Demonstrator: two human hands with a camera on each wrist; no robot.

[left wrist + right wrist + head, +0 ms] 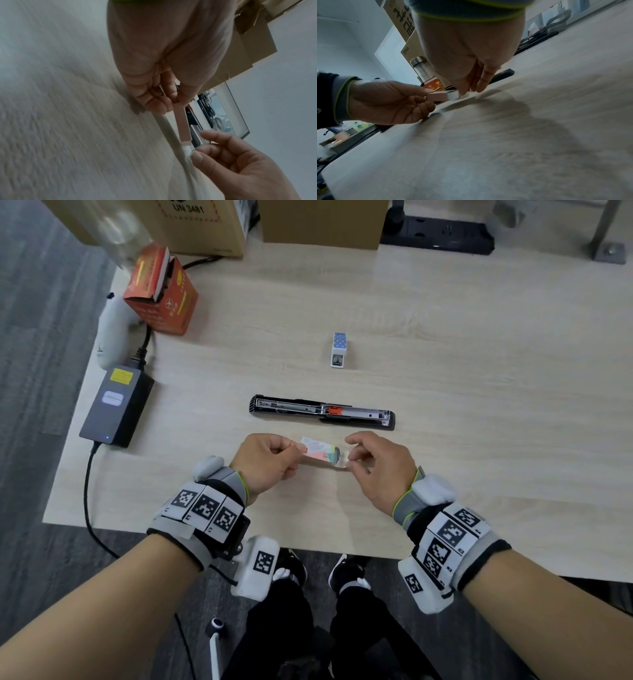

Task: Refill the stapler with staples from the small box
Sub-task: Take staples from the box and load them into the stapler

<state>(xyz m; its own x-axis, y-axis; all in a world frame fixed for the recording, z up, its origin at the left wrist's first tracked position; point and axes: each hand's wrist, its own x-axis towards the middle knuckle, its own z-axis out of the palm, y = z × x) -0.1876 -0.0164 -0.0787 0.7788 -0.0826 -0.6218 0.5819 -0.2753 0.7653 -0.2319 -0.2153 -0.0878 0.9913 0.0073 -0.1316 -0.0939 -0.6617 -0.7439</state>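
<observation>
Two hands (270, 462) (380, 465), one staple box (318, 451), one stapler (322, 412)

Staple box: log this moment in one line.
staple box: held above table | left hand: pinches left end | right hand: fingers at right end | stapler: open, untouched

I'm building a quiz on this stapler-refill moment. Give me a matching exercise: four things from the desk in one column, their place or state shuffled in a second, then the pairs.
Things:
1. stapler
2. small staple box
3. orange carton
4. power adapter

Place or state:
A. far left on the table, flap open
B. lying opened flat, magazine exposed
C. near the table's left edge, cable attached
D. held between left hand and right hand

Pairs: 1-B, 2-D, 3-A, 4-C
</observation>
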